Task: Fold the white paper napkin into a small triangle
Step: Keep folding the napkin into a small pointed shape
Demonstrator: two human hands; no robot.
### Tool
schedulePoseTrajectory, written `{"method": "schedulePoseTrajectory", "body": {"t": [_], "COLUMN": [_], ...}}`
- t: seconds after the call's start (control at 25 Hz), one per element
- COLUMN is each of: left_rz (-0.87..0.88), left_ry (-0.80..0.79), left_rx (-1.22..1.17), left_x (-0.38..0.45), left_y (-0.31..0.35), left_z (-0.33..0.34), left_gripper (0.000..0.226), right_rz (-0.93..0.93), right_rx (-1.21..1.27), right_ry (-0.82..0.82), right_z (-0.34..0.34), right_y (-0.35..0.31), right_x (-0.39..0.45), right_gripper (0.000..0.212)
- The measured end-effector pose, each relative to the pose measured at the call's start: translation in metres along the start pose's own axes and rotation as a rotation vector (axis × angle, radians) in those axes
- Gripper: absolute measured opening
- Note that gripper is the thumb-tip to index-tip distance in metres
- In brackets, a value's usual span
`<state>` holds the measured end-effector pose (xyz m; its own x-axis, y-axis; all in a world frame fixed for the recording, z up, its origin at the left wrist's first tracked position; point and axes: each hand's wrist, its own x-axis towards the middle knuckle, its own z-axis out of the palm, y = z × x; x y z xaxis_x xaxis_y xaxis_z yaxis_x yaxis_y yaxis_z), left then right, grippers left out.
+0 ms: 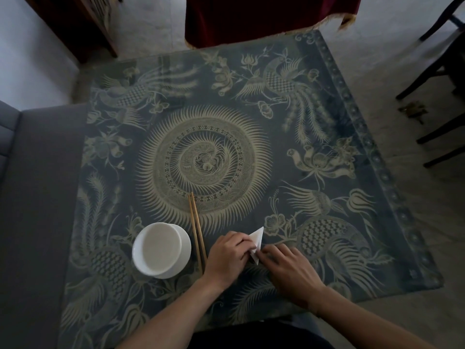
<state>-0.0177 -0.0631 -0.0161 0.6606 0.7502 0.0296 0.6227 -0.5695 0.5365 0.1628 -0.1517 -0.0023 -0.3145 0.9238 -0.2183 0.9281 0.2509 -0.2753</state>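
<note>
Pressing down on the napkin [257,240] right now, both hands are working just right of the bowl [161,250], past the chopsticks [197,233]. The napkin lies on the table [327,248], folded to a small white triangle, one point sticking out away from the person, another point showing toward the person between the two hands. The left hand [226,258] sits nearest the bowl, fingers curled and bunched together, tips pinning the napkin's left side. The right hand [286,265] comes in from the far side, fingers close together and lying low, their tips on the napkin's near corner; whether it pinches the paper or only presses it, I cannot tell. The middle of the napkin is hidden under the fingers.

The bowl is white and round, standing upright. The chopsticks lie side by side just right of the bowl, touching each other, running from beside the left hand away toward the big sunburst ring [203,162] printed in the middle of the table cover. Their near ends slip under the left hand's edge. The cover is dark blue-grey with pale birds and flowers. Well beyond the bowl, at the table's far edge, hangs a dark red cloth [251,18] with a fringed hem.
</note>
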Motion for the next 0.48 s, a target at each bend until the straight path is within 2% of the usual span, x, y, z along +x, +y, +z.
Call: {"method": "schedulePoseTrajectory", "body": {"t": [0.28, 0.48], "left_rz": [0.053, 0.059], "left_ry": [-0.011, -0.046], "left_rx": [0.038, 0.038], "left_x": [-0.0011, -0.0092], "left_y": [-0.0077, -0.0088], "left_z": [-0.0054, -0.0050], "left_gripper": [0.022, 0.029], "right_rz": [0.039, -0.021], "right_rx": [-0.008, 0.018], "right_ry": [-0.017, 0.011], "right_z": [-0.0019, -0.0012], "right_y": [-0.0075, -0.0045], "right_x": [0.0046, -0.0046], "right_gripper": [0.058, 0.053]}}
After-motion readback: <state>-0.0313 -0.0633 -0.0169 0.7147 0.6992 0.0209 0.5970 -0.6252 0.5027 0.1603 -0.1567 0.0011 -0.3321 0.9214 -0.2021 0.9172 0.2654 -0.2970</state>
